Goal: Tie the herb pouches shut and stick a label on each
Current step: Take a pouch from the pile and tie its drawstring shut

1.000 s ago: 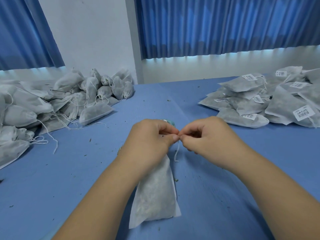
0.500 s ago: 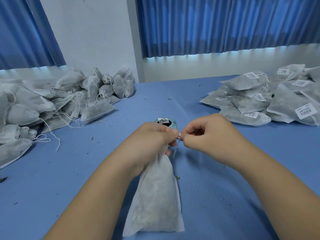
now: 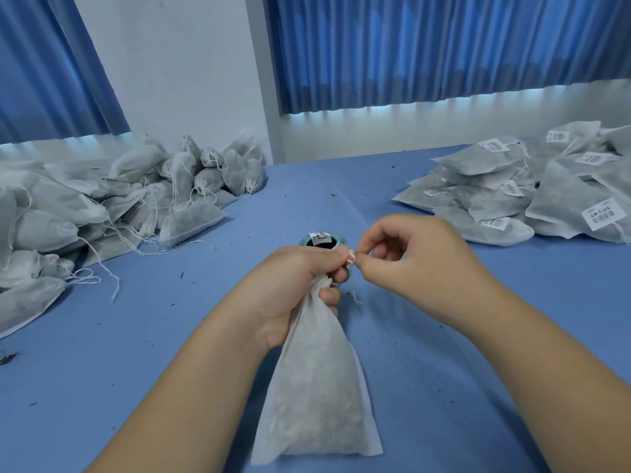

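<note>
Tying: the left hand (image 3: 300, 281) grips the gathered neck of the white non-woven fabric herb pouch (image 3: 321, 397), fingers curled tight round it. The pouch body trails from under those fingers toward the person, on the blue table cloth (image 3: 444, 370).
Right hand (image 3: 409, 254): thumb and forefinger are pinched together on the thin white drawstring (image 3: 351, 258), touching the left fingertips; its other fingers are loosely curled.
Just changed: a small loop of string now stands between the two sets of fingertips, where a second ago they simply met. I judge a knot is forming but is not yet drawn tight.
Loose end: a short tail dangles below the right fingers.
Against the earlier frame: the teal roll of barcode labels (image 3: 322, 241), then nearly hidden, now shows just beyond the fingers; the neck looks more bunched.
Far left of the fingers: heap of unlabelled white pouches (image 3: 102, 206).
Far right: stack of labelled white pouches (image 3: 512, 196).
Remaining: no label shows on the held pouch.
</note>
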### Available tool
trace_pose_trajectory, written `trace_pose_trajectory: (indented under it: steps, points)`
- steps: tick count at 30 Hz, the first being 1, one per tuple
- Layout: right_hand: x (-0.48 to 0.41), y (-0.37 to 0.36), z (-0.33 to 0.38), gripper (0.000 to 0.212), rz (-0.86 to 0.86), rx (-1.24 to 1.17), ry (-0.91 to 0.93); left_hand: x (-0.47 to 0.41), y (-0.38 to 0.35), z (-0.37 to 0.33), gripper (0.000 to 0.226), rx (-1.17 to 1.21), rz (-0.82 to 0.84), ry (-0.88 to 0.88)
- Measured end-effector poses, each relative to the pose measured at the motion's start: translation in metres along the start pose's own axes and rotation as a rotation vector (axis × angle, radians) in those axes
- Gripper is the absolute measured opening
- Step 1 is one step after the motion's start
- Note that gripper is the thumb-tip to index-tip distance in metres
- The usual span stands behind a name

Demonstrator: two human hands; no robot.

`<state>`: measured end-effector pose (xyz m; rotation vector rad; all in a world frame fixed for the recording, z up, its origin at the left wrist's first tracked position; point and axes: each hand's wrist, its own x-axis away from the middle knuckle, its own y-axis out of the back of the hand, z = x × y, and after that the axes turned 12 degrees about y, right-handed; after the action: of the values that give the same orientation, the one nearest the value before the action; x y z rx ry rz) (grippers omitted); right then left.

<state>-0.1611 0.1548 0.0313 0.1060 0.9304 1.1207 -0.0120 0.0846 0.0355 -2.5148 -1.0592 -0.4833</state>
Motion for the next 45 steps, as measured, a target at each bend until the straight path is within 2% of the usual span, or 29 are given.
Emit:
trace_pose_trajectory:
  steps: [3,6,22,28,30,33,40,42,45]
  points:
    - [-0.001,0.004,0.001,0.009,-0.023,-0.07,-0.007,-0.001,0.0,0.001,0.041,-0.015,-0.058,-0.025]
    - [0.0,0.005,0.006,0.006,-0.013,-0.106,0.013,-0.001,-0.001,0.001,0.032,-0.034,-0.096,-0.052]
    - [0.002,0.0,0.004,0.019,-0.004,0.029,-0.014,-0.001,-0.004,0.002,0.035,-0.095,-0.19,-0.138]
    - [0.002,-0.002,0.003,0.016,0.014,0.095,-0.045,-0.001,-0.005,0.005,0.023,-0.182,-0.226,-0.201]
    - [0.0,0.002,0.002,0.013,-0.008,-0.027,-0.125,-0.001,-0.004,0.005,0.024,-0.188,-0.233,-0.211]
    - [-0.004,0.011,0.004,0.011,-0.064,-0.398,-0.239,-0.001,-0.002,0.004,0.035,-0.193,-0.254,-0.211]
    - [-0.001,-0.001,0.011,0.01,-0.062,-1.011,-0.283,-0.002,-0.006,0.007,0.037,-0.18,-0.154,-0.191]
    - [-0.002,-0.001,0.012,0.011,-0.041,-1.158,-0.328,-0.002,-0.006,0.007,0.036,-0.154,-0.207,-0.232]
    - [-0.003,0.007,0.01,0.01,0.054,-1.237,-0.451,-0.003,-0.005,0.005,0.027,-0.209,-0.395,-0.348]
